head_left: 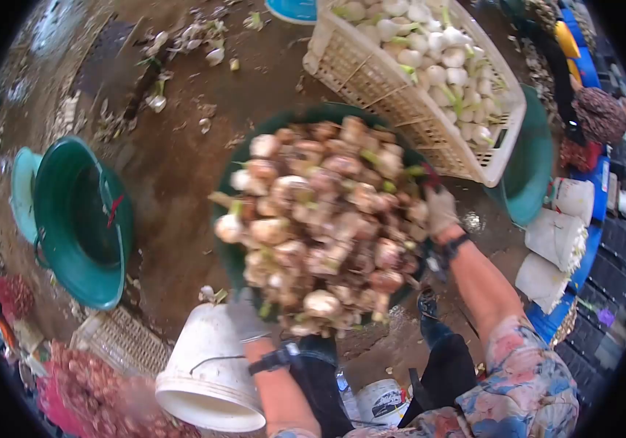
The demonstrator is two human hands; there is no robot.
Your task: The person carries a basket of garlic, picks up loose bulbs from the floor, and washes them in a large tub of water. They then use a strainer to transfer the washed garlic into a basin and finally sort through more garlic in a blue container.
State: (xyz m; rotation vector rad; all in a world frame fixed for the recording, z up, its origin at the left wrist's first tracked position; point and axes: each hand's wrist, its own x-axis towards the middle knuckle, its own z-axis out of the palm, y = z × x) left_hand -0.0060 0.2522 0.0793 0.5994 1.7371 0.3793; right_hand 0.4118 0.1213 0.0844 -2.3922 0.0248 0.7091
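A dark green tub (227, 252) heaped with unpeeled garlic bulbs (320, 219) fills the middle of the view, in front of my legs. My left hand (247, 317), in a pale glove and blurred, grips the near left side of the tub. On its right rim my gloved right hand (440, 208) is closed, by a red bit on the edge. Both wrists wear dark bands. Just beyond the tub, a cream plastic crate (393, 109) holds many cleaned white garlic bulbs (444, 66).
Green tubs (50, 241) stand at left, another (532, 160) behind the crate. A white bucket (210, 365) lies tipped by my left arm, near a mesh sack of garlic (101, 387). White buckets (557, 233) lie at right. Another person (583, 109) is at far right. Peelings (196, 36) litter the wet floor.
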